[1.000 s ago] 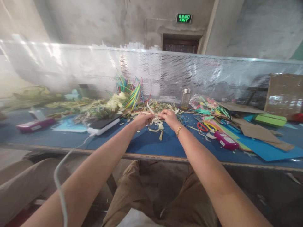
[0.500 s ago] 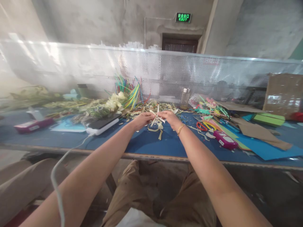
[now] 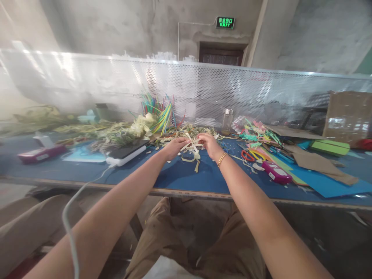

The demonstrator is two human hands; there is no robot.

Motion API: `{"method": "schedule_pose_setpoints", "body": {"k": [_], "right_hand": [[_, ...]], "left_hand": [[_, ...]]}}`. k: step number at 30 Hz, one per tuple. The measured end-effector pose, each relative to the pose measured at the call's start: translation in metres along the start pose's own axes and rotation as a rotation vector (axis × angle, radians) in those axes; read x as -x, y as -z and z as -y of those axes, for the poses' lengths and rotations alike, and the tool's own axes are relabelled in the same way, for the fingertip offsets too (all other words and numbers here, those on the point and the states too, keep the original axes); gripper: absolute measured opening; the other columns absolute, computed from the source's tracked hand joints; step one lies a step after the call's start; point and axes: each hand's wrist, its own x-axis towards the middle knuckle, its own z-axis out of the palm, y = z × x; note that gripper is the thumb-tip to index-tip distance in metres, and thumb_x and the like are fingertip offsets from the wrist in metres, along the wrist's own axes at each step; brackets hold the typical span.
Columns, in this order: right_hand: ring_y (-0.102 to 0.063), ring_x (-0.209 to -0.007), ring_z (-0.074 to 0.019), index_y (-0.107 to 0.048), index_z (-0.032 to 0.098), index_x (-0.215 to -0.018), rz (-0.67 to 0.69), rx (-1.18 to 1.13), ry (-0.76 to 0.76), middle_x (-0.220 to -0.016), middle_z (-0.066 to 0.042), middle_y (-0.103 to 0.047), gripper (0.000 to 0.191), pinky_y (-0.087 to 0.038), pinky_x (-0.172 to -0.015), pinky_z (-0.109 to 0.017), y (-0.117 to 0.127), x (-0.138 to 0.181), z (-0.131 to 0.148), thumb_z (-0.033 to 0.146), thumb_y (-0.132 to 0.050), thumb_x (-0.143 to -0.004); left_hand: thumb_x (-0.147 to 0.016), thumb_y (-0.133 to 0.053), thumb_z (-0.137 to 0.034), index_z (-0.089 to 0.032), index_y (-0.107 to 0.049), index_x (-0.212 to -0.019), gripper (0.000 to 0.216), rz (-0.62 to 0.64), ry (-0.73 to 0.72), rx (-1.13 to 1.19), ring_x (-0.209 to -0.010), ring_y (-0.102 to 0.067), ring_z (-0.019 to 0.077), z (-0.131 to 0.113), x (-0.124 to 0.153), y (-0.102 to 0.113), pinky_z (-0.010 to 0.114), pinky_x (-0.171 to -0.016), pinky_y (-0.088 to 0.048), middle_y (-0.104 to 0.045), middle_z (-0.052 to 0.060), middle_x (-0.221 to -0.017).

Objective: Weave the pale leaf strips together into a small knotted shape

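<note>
A star-like cluster of pale cream strips [image 3: 193,145] is held above the blue table, its ends sticking out in several directions. My left hand [image 3: 176,147] pinches it from the left, thumb and fingers closed on the strips. On the right side my right hand [image 3: 209,143], below a gold chain bracelet [image 3: 222,159], has its fingertips closed on the same cluster. Under the hands, loose curled pale strips [image 3: 197,164] lie on the table. Just behind is a heap of cut strips and scraps [image 3: 186,131]. The strips' crossing point is partly covered by my fingers.
Left stand a white device with a dark top [image 3: 128,152], its cable [image 3: 74,205] hanging over the edge, and a purple box [image 3: 42,154]. To the right are scissors [image 3: 255,155], another purple box [image 3: 276,172] and blue sheets [image 3: 322,182]. A bottle [image 3: 227,120] stands behind.
The strip cluster has turned a little in my hands; the strip that stood upright now leans left. My right fingers have lifted slightly and shifted along the strips.
</note>
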Motion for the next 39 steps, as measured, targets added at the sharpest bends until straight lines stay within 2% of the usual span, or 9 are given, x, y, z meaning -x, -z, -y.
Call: {"method": "schedule_pose_setpoints", "body": {"k": [3, 7, 12, 18, 22, 25, 30, 34, 39], "right_hand": [[-0.056, -0.072, -0.0144, -0.065, 0.017, -0.076, 0.027, 0.035, -0.05, -0.08, -0.004, -0.065, 0.037, -0.039, -0.066, -0.027, 0.002, 0.002, 0.002, 0.053, -0.058, -0.07], [-0.054, -0.069, -0.013, -0.065, 0.017, -0.071, 0.148, 0.096, 0.004, -0.072, -0.002, -0.064, 0.031, -0.04, -0.07, -0.028, -0.001, 0.004, 0.0, 0.044, -0.073, -0.058], [-0.048, -0.061, -0.0091, -0.061, 0.017, -0.068, 0.048, 0.067, 0.122, -0.064, 0.003, -0.057, 0.027, -0.039, -0.066, -0.026, -0.003, 0.0, -0.005, 0.04, -0.073, -0.058], [-0.044, -0.058, -0.0086, -0.056, 0.019, -0.067, 0.024, -0.066, 0.19, -0.063, 0.005, -0.052, 0.026, -0.037, -0.06, -0.024, -0.007, -0.002, -0.007, 0.037, -0.072, -0.059], [-0.044, -0.057, -0.0093, -0.053, 0.02, -0.067, 0.032, -0.097, 0.217, -0.063, 0.005, -0.049, 0.027, -0.037, -0.057, -0.024, -0.008, -0.001, -0.007, 0.038, -0.071, -0.061], [-0.046, -0.06, -0.01, -0.051, 0.021, -0.07, 0.025, -0.048, 0.277, -0.064, 0.004, -0.049, 0.026, -0.039, -0.059, -0.024, -0.008, -0.001, -0.004, 0.041, -0.067, -0.067], [-0.047, -0.059, -0.01, -0.048, 0.021, -0.073, -0.025, 0.066, 0.334, -0.064, 0.003, -0.051, 0.024, -0.04, -0.058, -0.024, -0.011, 0.003, 0.001, 0.042, -0.06, -0.074], [-0.048, -0.058, -0.0103, -0.05, 0.021, -0.072, -0.025, 0.124, 0.36, -0.064, 0.003, -0.052, 0.022, -0.042, -0.06, -0.025, -0.014, 0.005, 0.002, 0.041, -0.059, -0.075], [-0.048, -0.06, -0.0108, -0.052, 0.02, -0.073, 0.007, 0.137, 0.345, -0.065, 0.002, -0.052, 0.021, -0.043, -0.06, -0.025, -0.016, 0.007, 0.003, 0.039, -0.061, -0.073]], "left_hand": [[-0.072, -0.066, -0.044, -0.015, -0.066, -0.069, 0.03, 0.065, -0.022, -0.089, -0.052, -0.044, 0.0079, 0.0, 0.001, -0.001, 0.021, -0.052, -0.033, -0.056, -0.001, -0.061], [-0.07, -0.068, -0.045, -0.015, -0.068, -0.069, 0.03, 0.056, -0.016, -0.124, -0.055, -0.047, 0.0093, 0.004, 0.001, -0.002, 0.022, -0.055, -0.035, -0.059, 0.001, -0.063], [-0.065, -0.072, -0.045, -0.015, -0.069, -0.072, 0.031, 0.048, 0.052, 0.024, -0.056, -0.05, 0.0099, 0.006, 0.0, 0.0, 0.023, -0.056, -0.038, -0.061, 0.002, -0.065], [-0.061, -0.077, -0.039, -0.013, -0.069, -0.074, 0.03, 0.095, 0.094, 0.122, -0.062, -0.054, 0.011, 0.002, 0.002, -0.001, 0.025, -0.062, -0.041, -0.064, 0.004, -0.069], [-0.061, -0.077, -0.039, -0.012, -0.07, -0.076, 0.031, 0.074, 0.092, 0.131, -0.063, -0.055, 0.0114, 0.003, 0.001, -0.001, 0.025, -0.061, -0.041, -0.066, 0.005, -0.072], [-0.063, -0.075, -0.041, -0.014, -0.071, -0.083, 0.034, 0.023, 0.056, 0.101, -0.062, -0.056, 0.0111, 0.004, 0.0, -0.002, 0.024, -0.06, -0.041, -0.067, 0.004, -0.075], [-0.058, -0.079, -0.034, -0.016, -0.068, -0.099, 0.046, -0.003, -0.021, 0.04, -0.071, -0.059, 0.0143, 0.0, 0.001, -0.006, 0.029, -0.068, -0.045, -0.068, 0.005, -0.087], [-0.061, -0.077, -0.038, -0.016, -0.07, -0.086, 0.034, -0.162, -0.152, -0.015, -0.075, -0.057, 0.0146, -0.004, 0.0, -0.004, 0.029, -0.074, -0.043, -0.066, 0.004, -0.085], [-0.066, -0.073, -0.039, -0.015, -0.066, -0.067, 0.025, -0.153, -0.261, -0.066, -0.076, -0.053, 0.014, -0.005, -0.001, 0.001, 0.028, -0.077, -0.04, -0.062, 0.002, -0.078]]}}
